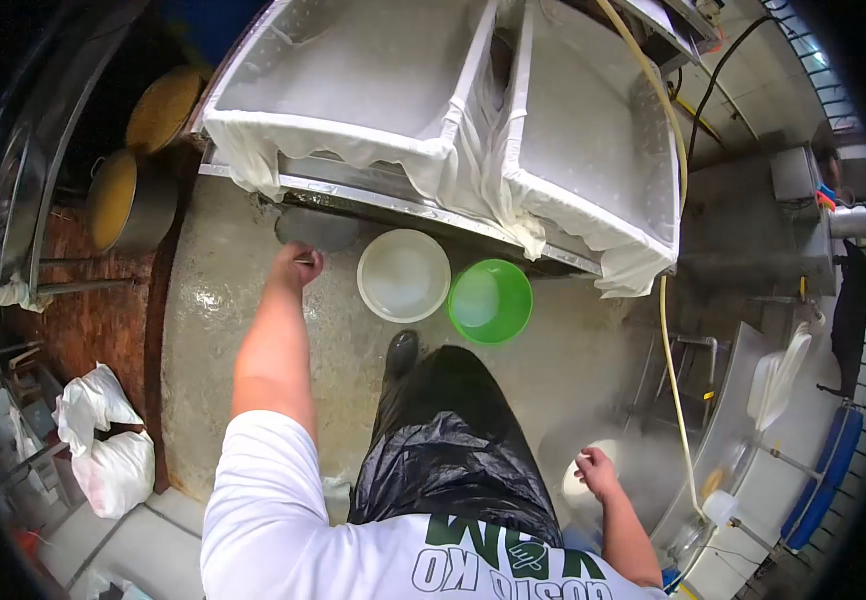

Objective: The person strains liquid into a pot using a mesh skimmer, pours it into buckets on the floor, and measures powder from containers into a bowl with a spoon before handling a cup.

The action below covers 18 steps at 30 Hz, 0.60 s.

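Note:
My left hand (pixel 301 264) is stretched out low, its fingers curled round something like a thin handle. Just beyond it is a grey, round, flat-looking shape (pixel 317 229) beside the vats; whether the two are joined is unclear. Right of that hand stand a white bucket (pixel 404 276) with pale liquid in it and a green bucket (pixel 491 302) with some whitish content. My right hand (pixel 596 472) is out to the side with bent fingers. It overlaps a white round thing (pixel 575 484) in the steam; its grip is too small to make out.
Two large cloth-lined vats (pixel 353 122) lie ahead, steaming. A yellow hose (pixel 669 345) runs down the right side past a metal table (pixel 718 440). Pots with yellowish contents (pixel 113 200) and white sacks (pixel 108 440) are on the left. The concrete floor (pixel 223 300) looks wet.

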Tool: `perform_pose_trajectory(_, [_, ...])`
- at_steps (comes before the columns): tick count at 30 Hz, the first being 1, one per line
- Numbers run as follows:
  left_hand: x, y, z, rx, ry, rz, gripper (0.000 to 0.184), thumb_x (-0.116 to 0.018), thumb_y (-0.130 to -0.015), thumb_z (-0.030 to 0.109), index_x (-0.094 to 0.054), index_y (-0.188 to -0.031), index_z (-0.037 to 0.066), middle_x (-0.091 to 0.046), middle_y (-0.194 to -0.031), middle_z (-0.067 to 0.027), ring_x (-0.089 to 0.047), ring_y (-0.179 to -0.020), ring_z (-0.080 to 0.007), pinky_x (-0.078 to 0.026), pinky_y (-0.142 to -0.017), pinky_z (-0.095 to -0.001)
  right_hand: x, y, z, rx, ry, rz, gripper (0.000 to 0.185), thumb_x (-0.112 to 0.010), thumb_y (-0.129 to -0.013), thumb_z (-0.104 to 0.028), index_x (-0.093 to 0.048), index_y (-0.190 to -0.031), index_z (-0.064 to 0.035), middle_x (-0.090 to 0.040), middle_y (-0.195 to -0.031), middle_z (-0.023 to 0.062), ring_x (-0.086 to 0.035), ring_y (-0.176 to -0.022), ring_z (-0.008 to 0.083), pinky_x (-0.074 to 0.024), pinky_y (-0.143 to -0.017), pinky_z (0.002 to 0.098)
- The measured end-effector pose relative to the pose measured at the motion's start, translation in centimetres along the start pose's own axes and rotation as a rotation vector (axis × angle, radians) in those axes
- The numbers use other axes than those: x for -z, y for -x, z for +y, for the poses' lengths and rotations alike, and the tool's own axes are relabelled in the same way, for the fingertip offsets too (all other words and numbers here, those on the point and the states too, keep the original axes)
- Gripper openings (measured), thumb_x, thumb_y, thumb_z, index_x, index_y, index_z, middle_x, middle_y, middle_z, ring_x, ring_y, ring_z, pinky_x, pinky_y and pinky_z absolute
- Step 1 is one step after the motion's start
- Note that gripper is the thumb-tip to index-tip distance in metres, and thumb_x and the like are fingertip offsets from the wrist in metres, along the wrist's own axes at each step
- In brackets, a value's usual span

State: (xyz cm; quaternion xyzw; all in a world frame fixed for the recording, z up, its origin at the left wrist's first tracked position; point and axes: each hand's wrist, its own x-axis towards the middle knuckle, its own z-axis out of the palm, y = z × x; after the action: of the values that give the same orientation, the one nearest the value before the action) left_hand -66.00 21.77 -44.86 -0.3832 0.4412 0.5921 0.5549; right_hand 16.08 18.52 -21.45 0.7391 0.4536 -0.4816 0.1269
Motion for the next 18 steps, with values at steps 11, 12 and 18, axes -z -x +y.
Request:
perform_pose_trajectory(11, [16.4, 26.0, -14.3, -0.221, -0.923, 0.505, 0.009, -0.049, -0.094, 0.006, -0.054, -0.087, 0.001, -0.054, -0.064, -0.0146, -0.054, -0.053, -0.029, -0.044, -0.044, -0.0451, 1.5, -0.3, -1.7, 0.381, 0.148, 0.141, 0.045, -0.066, -0.096, -0.031, -0.063, -0.127, 0.0015, -0.071, -0.115, 0.0248, -0.07, -0.109, 0.0381, -0.055, -0.095, 0.0435])
perform_pose_trajectory(12, [17.7, 29.0, -14.8, -0.235, -0.911, 0.448, 0.012, -0.052, -0.095, 0.008, -0.053, -0.085, 0.002, -0.054, -0.062, -0.0126, -0.053, -0.05, -0.0285, -0.043, -0.044, -0.0452, 1.6, -1.3, -1.4, 0.428, 0.125, 0.132, 0.046, -0.066, -0.096, -0.032, -0.063, -0.127, 0.0015, -0.071, -0.116, 0.0246, -0.07, -0.109, 0.0377, -0.055, -0.095, 0.0434])
perform_pose_trajectory(18, [10.5, 43.8, -21.2, 0.139, -0.818, 0.224, 0.012, -0.055, -0.099, 0.015, -0.052, -0.096, 0.004, -0.061, -0.069, -0.0094, -0.052, -0.048, -0.0163, -0.043, -0.04, -0.0307, 7.8, -2.3, 1.4, 0.568, -0.104, 0.182, 0.045, -0.065, -0.097, -0.035, -0.064, -0.125, 0.0004, -0.072, -0.114, 0.0202, -0.07, -0.103, 0.0337, -0.0562, -0.09, 0.0432])
